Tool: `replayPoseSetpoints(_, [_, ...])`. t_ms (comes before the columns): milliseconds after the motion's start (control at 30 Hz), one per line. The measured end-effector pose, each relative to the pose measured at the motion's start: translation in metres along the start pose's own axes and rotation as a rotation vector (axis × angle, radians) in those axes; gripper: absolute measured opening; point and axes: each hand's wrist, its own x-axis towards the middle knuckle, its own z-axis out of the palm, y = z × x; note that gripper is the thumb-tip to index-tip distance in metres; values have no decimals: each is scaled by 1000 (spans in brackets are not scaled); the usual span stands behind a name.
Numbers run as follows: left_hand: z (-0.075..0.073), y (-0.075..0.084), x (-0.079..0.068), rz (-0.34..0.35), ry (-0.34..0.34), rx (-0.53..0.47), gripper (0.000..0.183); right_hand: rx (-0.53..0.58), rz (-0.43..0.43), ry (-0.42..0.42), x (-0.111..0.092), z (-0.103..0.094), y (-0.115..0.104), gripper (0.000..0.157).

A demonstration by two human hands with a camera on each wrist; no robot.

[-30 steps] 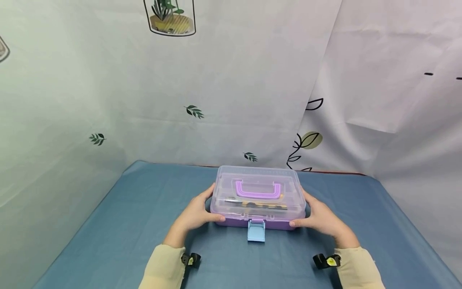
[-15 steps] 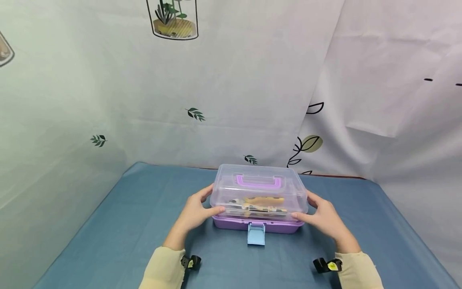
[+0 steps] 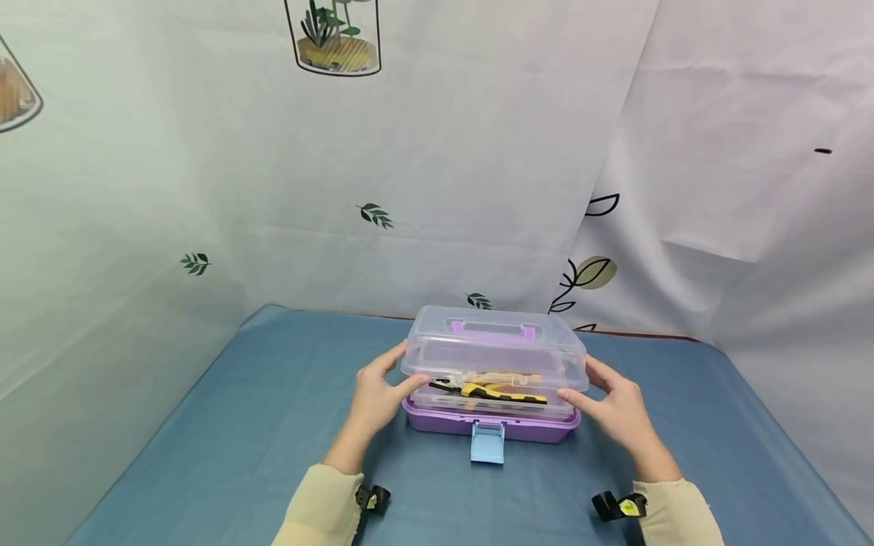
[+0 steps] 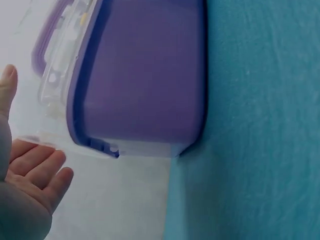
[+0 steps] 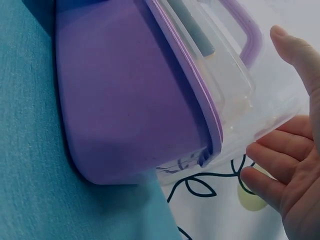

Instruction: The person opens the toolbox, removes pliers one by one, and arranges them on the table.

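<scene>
On the table stands a purple toolbox [image 3: 437,421] with a clear lid [image 3: 437,350], raised at the front and tilted back. My left hand [image 3: 374,402] holds the lid's left front corner, thumb on the front edge and fingers along the side. At the opposite corner, my right hand [image 3: 620,417] holds the lid the same way. Pliers with yellow and black handles [image 3: 508,393] lie in the clear tray [image 3: 437,402] under the lid. The blue latch [image 3: 488,444] hangs down at the front. Both wrist views show the purple side walls; the fingers are partly behind the lid.
A blue cloth [image 3: 273,425] covers the table. Behind it hangs a pale curtain [image 3: 478,152] printed with leaves and jars, close to the table's far edge. Black straps with small devices sit on both wrists.
The lid was down on the box a second ago. Both hands have raised its front edge, tipping it backward, and the pliers now show in the gap.
</scene>
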Motion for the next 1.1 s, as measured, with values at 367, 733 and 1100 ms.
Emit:
replayPoseSetpoints(367, [3, 8, 1, 123, 99, -13, 63, 8, -63, 106, 0, -5, 1, 53])
replayPoseSetpoints(733, [-4, 14, 18, 196, 78, 34, 62, -14, -131, 287, 12, 2, -2, 36])
replayPoseSetpoints(1100, [-8, 25, 30, 24, -12, 64, 60, -58, -178, 316, 26, -2, -2, 29])
